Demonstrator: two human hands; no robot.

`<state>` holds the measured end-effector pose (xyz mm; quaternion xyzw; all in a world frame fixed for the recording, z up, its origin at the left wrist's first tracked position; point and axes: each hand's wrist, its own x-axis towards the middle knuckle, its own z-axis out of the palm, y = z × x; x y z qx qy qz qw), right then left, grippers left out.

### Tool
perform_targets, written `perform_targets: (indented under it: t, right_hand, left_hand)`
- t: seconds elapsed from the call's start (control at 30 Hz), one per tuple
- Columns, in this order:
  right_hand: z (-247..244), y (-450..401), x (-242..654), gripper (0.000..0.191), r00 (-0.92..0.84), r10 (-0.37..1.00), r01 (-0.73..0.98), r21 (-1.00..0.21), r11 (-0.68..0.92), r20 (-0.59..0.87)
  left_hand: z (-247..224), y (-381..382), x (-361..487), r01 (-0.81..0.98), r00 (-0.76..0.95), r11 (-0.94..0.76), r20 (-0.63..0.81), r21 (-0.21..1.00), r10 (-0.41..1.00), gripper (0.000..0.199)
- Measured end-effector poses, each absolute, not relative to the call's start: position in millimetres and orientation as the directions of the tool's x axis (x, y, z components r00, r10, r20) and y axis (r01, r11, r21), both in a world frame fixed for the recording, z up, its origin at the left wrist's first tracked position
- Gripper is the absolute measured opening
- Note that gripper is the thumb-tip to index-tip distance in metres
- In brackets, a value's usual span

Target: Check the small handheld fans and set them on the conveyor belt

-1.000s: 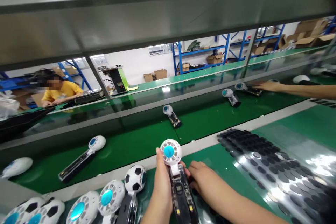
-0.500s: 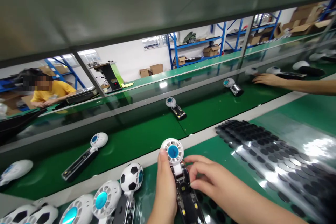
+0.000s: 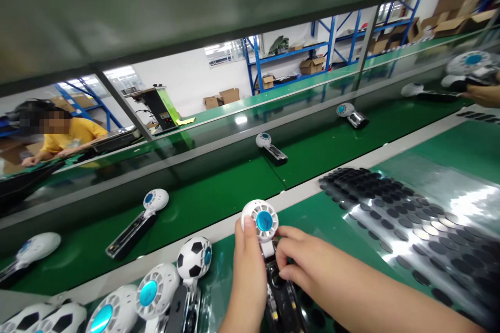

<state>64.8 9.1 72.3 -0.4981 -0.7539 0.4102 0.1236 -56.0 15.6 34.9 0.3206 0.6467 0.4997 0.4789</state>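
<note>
My left hand (image 3: 250, 276) is wrapped around a handheld fan (image 3: 264, 222), its thumb lying along the white head with the blue centre. The fan stands head up, and its dark open handle with small yellow parts points toward me. My right hand (image 3: 299, 257) is at the upper handle, just below the neck, with thumb and forefinger pinched together. Whatever sits between those fingertips is hidden. Left of my hands, several more fans (image 3: 148, 293) lie on the bench, including one with a football-patterned head (image 3: 194, 257).
A green conveyor belt (image 3: 219, 195) runs across in front, carrying spaced-out fans (image 3: 272, 150). Sheets of black round discs (image 3: 390, 218) lie on the bench at right. A co-worker's hand (image 3: 484, 94) is at the far right; a person in yellow (image 3: 78, 135) sits beyond the belt.
The fans on the belt have shifted right and slightly away. My right fingertips have closed in over the handle. The co-worker's hand has moved right, where a fan now shows raised above the belt.
</note>
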Motion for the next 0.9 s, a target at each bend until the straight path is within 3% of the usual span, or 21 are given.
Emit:
perform_targets:
  t: [0.53,0.9]
  right_hand:
    - [55,9,59,0.015,-0.463,0.878,0.71,-0.645,0.285,-0.122]
    - [63,9,58,0.016,-0.466,0.874,0.725,-0.626,0.286,-0.14]
  left_hand:
    - [42,16,-54,0.023,-0.398,0.216,-0.19,0.976,0.898,0.039]
    - [49,16,-55,0.126,-0.341,0.282,-0.225,0.951,0.913,0.049]
